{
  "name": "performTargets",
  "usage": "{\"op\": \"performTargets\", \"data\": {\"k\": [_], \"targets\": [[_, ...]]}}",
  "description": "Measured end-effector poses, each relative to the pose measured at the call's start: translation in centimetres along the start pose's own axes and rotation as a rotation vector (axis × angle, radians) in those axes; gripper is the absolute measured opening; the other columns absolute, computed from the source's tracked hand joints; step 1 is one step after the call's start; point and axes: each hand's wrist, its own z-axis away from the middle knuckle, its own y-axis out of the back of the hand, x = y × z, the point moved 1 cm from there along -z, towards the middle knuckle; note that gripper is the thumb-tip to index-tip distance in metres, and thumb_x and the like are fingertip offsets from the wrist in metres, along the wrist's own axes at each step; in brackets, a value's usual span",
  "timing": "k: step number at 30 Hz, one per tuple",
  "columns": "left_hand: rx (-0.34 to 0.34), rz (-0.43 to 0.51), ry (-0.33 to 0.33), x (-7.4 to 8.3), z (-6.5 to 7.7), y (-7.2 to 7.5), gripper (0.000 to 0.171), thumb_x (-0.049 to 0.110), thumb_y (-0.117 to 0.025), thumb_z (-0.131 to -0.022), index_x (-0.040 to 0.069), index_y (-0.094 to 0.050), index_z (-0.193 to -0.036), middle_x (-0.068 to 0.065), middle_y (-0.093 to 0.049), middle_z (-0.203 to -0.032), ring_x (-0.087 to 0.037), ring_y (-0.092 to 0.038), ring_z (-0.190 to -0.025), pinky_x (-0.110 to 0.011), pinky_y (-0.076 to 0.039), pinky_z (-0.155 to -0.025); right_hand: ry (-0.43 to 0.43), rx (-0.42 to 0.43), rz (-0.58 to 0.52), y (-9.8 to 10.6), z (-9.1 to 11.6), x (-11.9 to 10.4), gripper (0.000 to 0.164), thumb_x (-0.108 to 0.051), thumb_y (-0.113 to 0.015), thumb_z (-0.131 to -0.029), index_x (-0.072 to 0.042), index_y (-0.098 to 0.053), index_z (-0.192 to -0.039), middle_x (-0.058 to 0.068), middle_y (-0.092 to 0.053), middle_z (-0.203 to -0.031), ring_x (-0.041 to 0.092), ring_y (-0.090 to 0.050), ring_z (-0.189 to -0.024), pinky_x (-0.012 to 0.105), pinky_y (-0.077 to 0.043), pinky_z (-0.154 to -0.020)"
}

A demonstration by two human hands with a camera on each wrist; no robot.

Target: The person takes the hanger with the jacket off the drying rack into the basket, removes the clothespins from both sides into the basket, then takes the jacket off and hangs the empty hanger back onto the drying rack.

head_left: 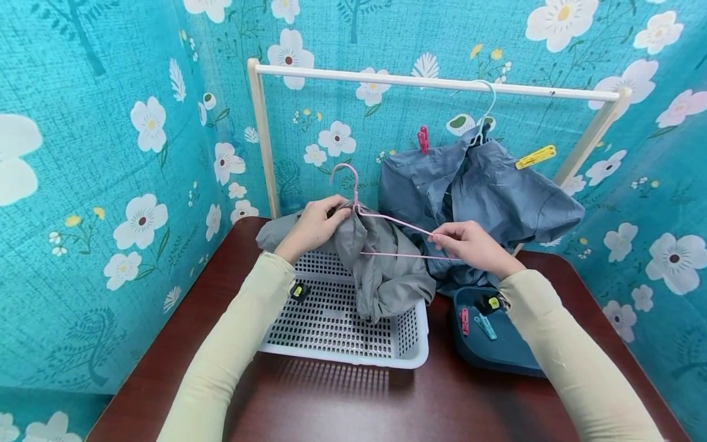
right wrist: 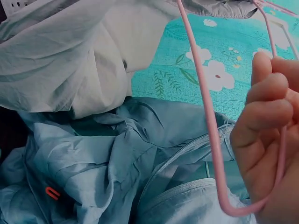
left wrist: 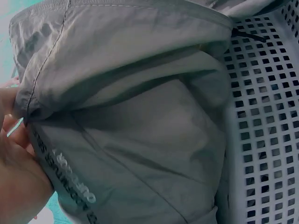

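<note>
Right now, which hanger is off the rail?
The pink hanger, held in the right grip below the rail; the light-blue hanger is hooked over the rail, bearing the blue garment.

From your left hand (head_left: 312, 228), you can pass at 12 o'clock, up between the post (head_left: 262, 141) and the pink hanger (right wrist: 213, 140) to the rail (head_left: 375, 78); the grey garment (head_left: 394, 273) blocks you at 4. From your right hand (head_left: 471, 247), the blue garment (head_left: 494, 184) bars you at 1 o'clock, the tray (head_left: 508, 344) at 5.

Gray cloth (head_left: 394, 285) apparently hides one end of the pink hanger (head_left: 356, 190)
</note>
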Motion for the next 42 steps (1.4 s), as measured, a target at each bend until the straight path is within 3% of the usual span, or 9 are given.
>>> {"op": "performTargets", "data": {"k": [5,9,12,14,20,24,29,36,42], "targets": [[0.014,-0.004,0.038,-0.3,0.1,-0.1,0.018,0.025,-0.046,-0.102,0.016,-0.06,-0.109,-0.005,-0.052,-0.079,-0.02,-0.044,-0.067,-0.033,-0.035,-0.061,-0.02,0.033,0.027,0.1,0.4,0.4,0.023,-0.024,-0.053,-0.099,-0.006,-0.068,-0.099,0.009,-0.049,-0.063,0.02,-0.041,-0.05,0.03,-0.037,-0.047],[0.019,0.001,0.052,-0.4,0.0,0.0,0.02,0.022,-0.042,-0.103,0.017,-0.057,-0.116,-0.004,-0.061,-0.098,-0.018,-0.053,-0.079,-0.036,-0.04,-0.067,-0.041,0.06,0.027,0.5,1.0,0.0,0.021,-0.019,-0.052,-0.099,-0.005,-0.068,-0.1,0.007,-0.048,-0.063,0.019,-0.04,-0.05,0.03,-0.036,-0.048],[0.004,-0.005,0.049,-0.4,0.0,0.1,0.026,0.02,-0.04,-0.103,0.019,-0.055,-0.125,-0.004,-0.061,-0.117,-0.017,-0.057,-0.094,-0.038,-0.043,-0.077,-0.038,0.079,0.033,0.9,1.6,-1.2,0.02,-0.013,-0.052,-0.099,-0.001,-0.067,-0.101,0.008,-0.052,-0.067,0.019,-0.04,-0.048,0.03,-0.036,-0.046],[-0.009,-0.014,0.045,-0.5,0.0,0.2,0.028,0.02,-0.04,-0.103,0.019,-0.055,-0.127,-0.004,-0.06,-0.119,-0.016,-0.057,-0.098,-0.038,-0.043,-0.08,-0.038,0.092,0.054,1.1,2.0,-1.9,0.019,-0.01,-0.052,-0.099,0.001,-0.067,-0.1,0.011,-0.055,-0.069,0.019,-0.039,-0.047,0.03,-0.035,-0.046],[-0.044,-0.023,0.021,-1.0,0.2,0.4,0.024,0.02,-0.043,-0.103,0.016,-0.059,-0.12,-0.006,-0.06,-0.092,-0.02,-0.049,-0.071,-0.036,-0.038,-0.064,-0.07,0.129,0.071,1.9,2.4,-0.7,0.021,-0.015,-0.053,-0.099,-0.002,-0.068,-0.104,0.008,-0.061,-0.081,0.019,-0.038,-0.046,0.03,-0.035,-0.045],[-0.051,-0.008,0.021,-1.5,0.3,0.5,0.022,0.021,-0.042,-0.103,0.017,-0.059,-0.117,-0.004,-0.057,-0.087,-0.019,-0.046,-0.068,-0.034,-0.036,-0.063,-0.075,0.146,0.05,2.4,2.6,1.1,0.023,-0.021,-0.053,-0.099,-0.005,-0.068,-0.104,0.006,-0.06,-0.077,0.021,-0.04,-0.048,0.03,-0.037,-0.046],[-0.042,0.012,0.042,-2.0,0.6,0.6,0.019,0.021,-0.04,-0.104,0.015,-0.058,-0.106,-0.01,-0.043,-0.072,-0.023,-0.035,-0.058,-0.035,-0.032,-0.057,-0.082,0.191,0.037,2.8,3.3,1.8,0.029,-0.027,-0.054,-0.098,-0.002,-0.068,-0.103,0.008,-0.059,-0.072,0.022,-0.042,-0.051,0.031,-0.038,-0.046],[-0.016,-0.004,0.101,-2.4,0.9,0.8,0.018,0.02,-0.036,-0.104,0.013,-0.052,-0.102,-0.007,-0.039,-0.07,-0.022,-0.032,-0.056,-0.034,-0.031,-0.055,-0.15,0.215,-0.025,3.3,4.0,1.9,0.036,-0.033,-0.055,-0.097,0.0,-0.067,-0.103,0.011,-0.049,-0.061,0.022,-0.038,-0.05,0.032,-0.036,-0.046],[0.007,-0.028,0.127,-2.8,1.2,0.9,0.015,0.018,-0.038,-0.104,0.013,-0.051,-0.1,-0.008,-0.039,-0.069,-0.022,-0.034,-0.055,-0.035,-0.032,-0.055,-0.174,0.239,-0.029,3.8,4.6,2.0,0.037,-0.031,-0.055,-0.097,0.002,-0.066,-0.107,0.014,-0.058,-0.073,0.023,-0.041,-0.052,0.032,-0.038,-0.048]]}}
